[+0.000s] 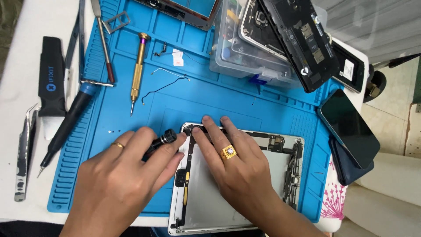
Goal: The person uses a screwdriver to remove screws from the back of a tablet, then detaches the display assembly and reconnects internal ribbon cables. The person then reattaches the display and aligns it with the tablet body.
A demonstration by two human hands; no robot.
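Observation:
An opened tablet shell [206, 193] with bare metal inside lies at the near edge of a blue repair mat [184, 101]. My left hand [118, 180], with a gold band on one finger, grips a small black screwdriver [163, 139] whose head points at the shell's top left corner. My right hand [237, 166], wearing a gold ring with a stone, lies flat on the shell, fingertips pressing its top edge beside the screwdriver's tip. A circuit board strip [293, 171] runs down the shell's right side.
On the mat lie a gold screwdriver [137, 72], a red-handled tool [105, 44] and thin cables [164, 85]. Left of it are a black-and-blue driver [70, 118], tweezers [24, 153] and a black pouch [51, 74]. A clear parts box [250, 48], dismantled devices [302, 39] and phones [351, 127] crowd the right.

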